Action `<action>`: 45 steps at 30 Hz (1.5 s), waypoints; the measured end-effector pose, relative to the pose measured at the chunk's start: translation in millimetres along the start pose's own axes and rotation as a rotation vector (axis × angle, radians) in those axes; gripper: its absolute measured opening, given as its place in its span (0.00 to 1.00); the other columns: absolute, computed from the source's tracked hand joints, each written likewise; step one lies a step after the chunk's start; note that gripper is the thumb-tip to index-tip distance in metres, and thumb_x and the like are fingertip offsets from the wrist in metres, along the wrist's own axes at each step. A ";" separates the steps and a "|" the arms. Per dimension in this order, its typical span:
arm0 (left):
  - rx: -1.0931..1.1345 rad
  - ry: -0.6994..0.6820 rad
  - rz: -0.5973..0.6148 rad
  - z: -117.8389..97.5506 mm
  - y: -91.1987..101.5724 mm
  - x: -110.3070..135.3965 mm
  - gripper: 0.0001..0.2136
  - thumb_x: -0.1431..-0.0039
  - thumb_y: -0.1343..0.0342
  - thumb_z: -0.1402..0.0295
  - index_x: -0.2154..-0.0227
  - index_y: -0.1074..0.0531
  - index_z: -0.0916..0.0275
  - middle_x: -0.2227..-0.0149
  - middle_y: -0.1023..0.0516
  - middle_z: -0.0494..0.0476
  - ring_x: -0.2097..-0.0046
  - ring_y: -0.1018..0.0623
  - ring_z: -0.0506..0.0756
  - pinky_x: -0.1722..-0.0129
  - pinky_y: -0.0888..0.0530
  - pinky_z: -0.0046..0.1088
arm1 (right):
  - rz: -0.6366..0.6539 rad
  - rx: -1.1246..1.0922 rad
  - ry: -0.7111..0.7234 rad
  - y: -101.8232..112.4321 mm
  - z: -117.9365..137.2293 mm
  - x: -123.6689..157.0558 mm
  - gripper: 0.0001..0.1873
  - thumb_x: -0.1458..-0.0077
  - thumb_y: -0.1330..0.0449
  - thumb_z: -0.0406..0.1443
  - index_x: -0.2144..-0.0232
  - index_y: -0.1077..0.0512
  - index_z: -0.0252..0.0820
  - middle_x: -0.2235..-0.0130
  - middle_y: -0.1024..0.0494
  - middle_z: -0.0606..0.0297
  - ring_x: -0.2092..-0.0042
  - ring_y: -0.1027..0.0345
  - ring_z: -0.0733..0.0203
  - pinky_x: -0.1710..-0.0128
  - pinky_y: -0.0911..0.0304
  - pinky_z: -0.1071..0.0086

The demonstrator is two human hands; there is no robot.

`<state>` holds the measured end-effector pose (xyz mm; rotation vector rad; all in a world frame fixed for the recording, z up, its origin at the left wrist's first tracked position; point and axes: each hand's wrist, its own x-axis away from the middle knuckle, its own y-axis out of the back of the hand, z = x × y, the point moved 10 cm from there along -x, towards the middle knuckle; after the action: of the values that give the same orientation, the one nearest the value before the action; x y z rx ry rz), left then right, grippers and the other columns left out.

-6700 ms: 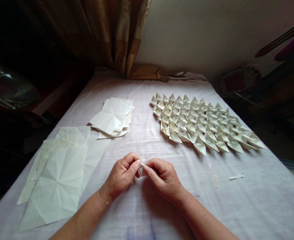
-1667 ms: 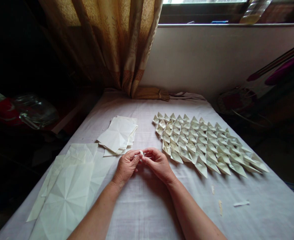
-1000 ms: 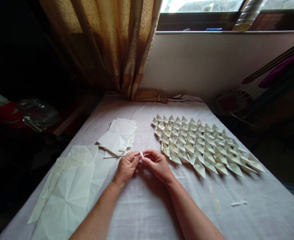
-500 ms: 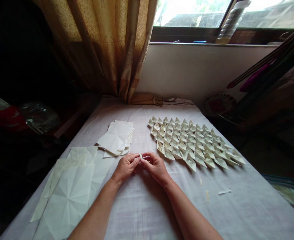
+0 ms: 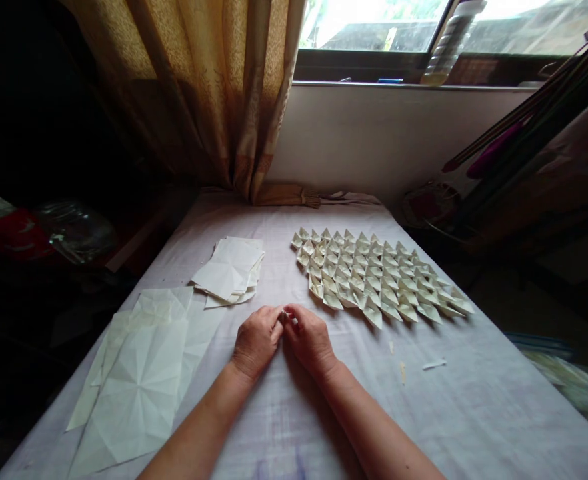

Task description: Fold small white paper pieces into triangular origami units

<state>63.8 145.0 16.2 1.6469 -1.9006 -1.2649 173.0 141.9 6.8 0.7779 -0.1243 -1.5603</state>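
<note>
My left hand [image 5: 257, 335] and my right hand [image 5: 310, 339] meet at the middle of the table, fingertips pinched together. Between them is a small folded piece of paper [image 5: 283, 316], mostly hidden by the fingers. Ahead and to the right stand rows of folded paper boats [image 5: 374, 273], packed close together. A pile of creased paper sheets [image 5: 231, 267] lies just beyond my left hand. Larger creased sheets [image 5: 141, 380] overlap beside my left forearm.
A pale cloth [image 5: 374, 427] covers the table. Small paper scraps [image 5: 434, 365] lie right of my right forearm. A gold curtain [image 5: 214, 100] hangs at the back, and a plastic bottle [image 5: 451, 43] stands on the window sill.
Both hands have turned inward, with the knuckles now more on top, and the folded paper is more covered. The whole view has shifted slightly.
</note>
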 end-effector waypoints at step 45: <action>-0.333 -0.500 0.364 -20.3 -1.1 28.6 0.22 0.41 0.48 0.71 0.43 0.34 0.56 0.39 0.32 0.55 0.48 0.31 0.60 0.50 0.33 0.39 | 0.389 0.483 0.456 -9.6 19.4 9.4 0.16 0.38 0.48 0.29 0.52 0.27 0.42 0.59 0.23 0.57 0.62 0.33 0.59 0.63 0.37 0.67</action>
<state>71.2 110.7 18.2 0.8220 -1.9847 -1.8182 155.0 127.9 12.9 1.3807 -0.3029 -0.9610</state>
